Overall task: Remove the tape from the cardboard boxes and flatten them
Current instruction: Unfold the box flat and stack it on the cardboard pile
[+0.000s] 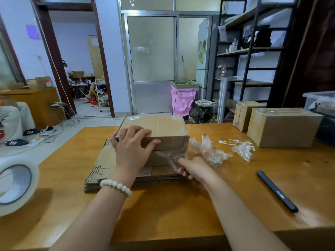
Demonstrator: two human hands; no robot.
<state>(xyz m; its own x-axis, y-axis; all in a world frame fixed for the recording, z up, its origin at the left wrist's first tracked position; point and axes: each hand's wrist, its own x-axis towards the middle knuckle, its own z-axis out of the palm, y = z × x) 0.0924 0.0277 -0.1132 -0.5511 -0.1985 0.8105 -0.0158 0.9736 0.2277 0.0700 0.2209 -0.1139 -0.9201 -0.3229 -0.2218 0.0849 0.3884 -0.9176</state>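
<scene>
A brown cardboard box (168,129) stands on a stack of flattened cardboard (107,167) in the middle of the wooden table (163,211). My left hand (130,147) rests on the box's near top edge, fingers curled over it and thumb along the front face. My right hand (194,169) pinches a strip of clear tape (167,156) that runs from the box's front face down toward me. The strip's upper end still sticks to the box.
Crumpled clear tape scraps (213,151) lie right of the box. Two taped boxes (282,127) stand at the table's far right. A black utility knife (277,192) lies near right. A large tape roll (14,183) sits at the left edge.
</scene>
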